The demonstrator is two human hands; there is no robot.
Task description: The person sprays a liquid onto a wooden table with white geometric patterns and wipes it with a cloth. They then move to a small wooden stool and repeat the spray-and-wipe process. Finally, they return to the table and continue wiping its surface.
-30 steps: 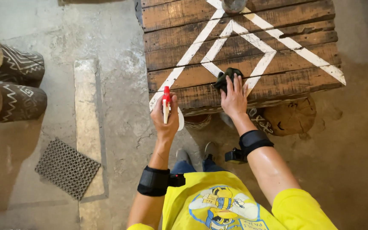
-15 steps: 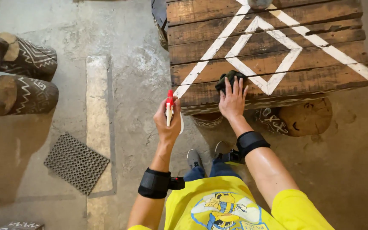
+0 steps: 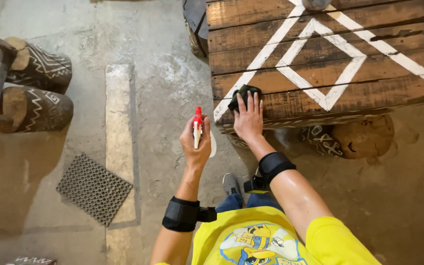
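A view from above looks down on a person in a yellow shirt with a black band on each forearm, standing on a rough concrete floor at the near left corner of a low wooden tabletop. The tabletop fills the frame from twelve to three o'clock; its dark planks carry white painted lines that form a diamond. The right hand lies flat, fingers spread a little, pressing a dark green cloth onto the planks right at that corner, beside the lower end of one white line. The left hand is out over the floor, at about nine o'clock from the right hand and apart from the tabletop, closed around a spray bottle with a red top and a white body, held upright. Carved log stools with white zigzag patterns lie at ten o'clock, a black rubber mat at eight o'clock, and another carved log sits under the tabletop at three o'clock. Judging by how things lie, the cloth is so near the corner that a sideways sweep could carry it off the edge and onto the dusty floor. The planks look coarse and cracked, so the cloth or a fingertip could catch on a splinter. The bottle is over open floor, so any spray from there would likely miss the wood.
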